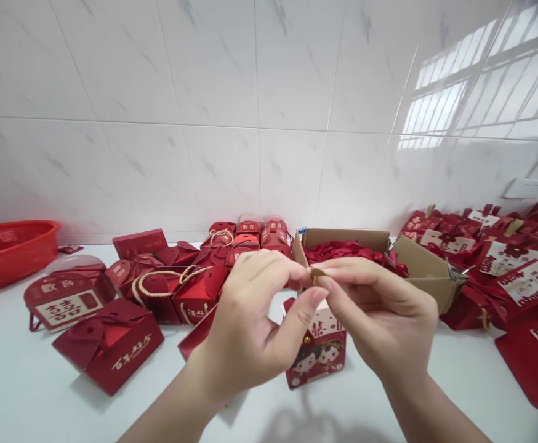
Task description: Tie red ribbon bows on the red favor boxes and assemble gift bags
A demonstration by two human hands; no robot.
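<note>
My left hand [250, 320] and my right hand [380, 314] meet above the white counter, fingertips pinched together on a small gold-brown piece [317, 274], too small to name. Just below the fingers stands a small red gift box [315, 354] printed with a cartoon couple and a cream panel with red characters. My hands partly cover the top of this box. Behind my left hand lies another red box [195, 335], mostly hidden.
Several red gift boxes with gold rope handles [158, 286] crowd the left and back. A red plastic basin [13, 249] sits far left. An open cardboard box [417, 264] holds red ribbons [352, 251]. Red bags with cream tags [513, 271] pile up at the right.
</note>
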